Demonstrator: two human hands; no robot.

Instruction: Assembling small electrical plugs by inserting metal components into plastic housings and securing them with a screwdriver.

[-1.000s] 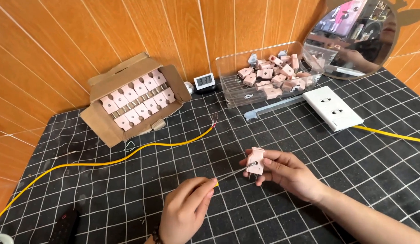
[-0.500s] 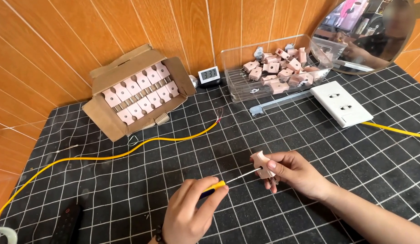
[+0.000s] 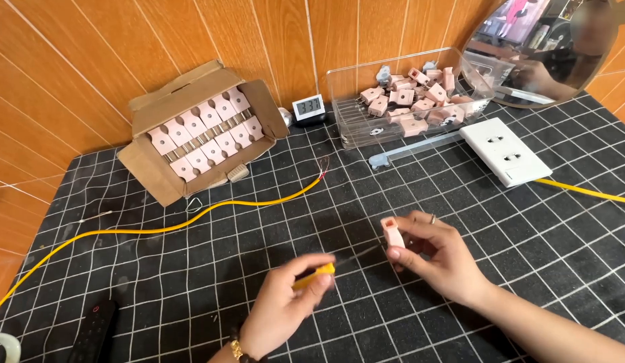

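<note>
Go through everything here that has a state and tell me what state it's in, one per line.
Cardboard box: flaps open, filled with rows of pink plugs.
Clear bin: uncovered, holding a loose heap of pink plugs.
Yellow wire: loose on the mat, bare strands at its end.
Small digital display: on.
Left hand: gripping a yellow-handled screwdriver.
Right hand: holding a pink plug.

Open cardboard box, small grey screen

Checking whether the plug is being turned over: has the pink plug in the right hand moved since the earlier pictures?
Cannot tell: the pink plug sits about equally far below the clear bin; the camera itself shifted.
</note>
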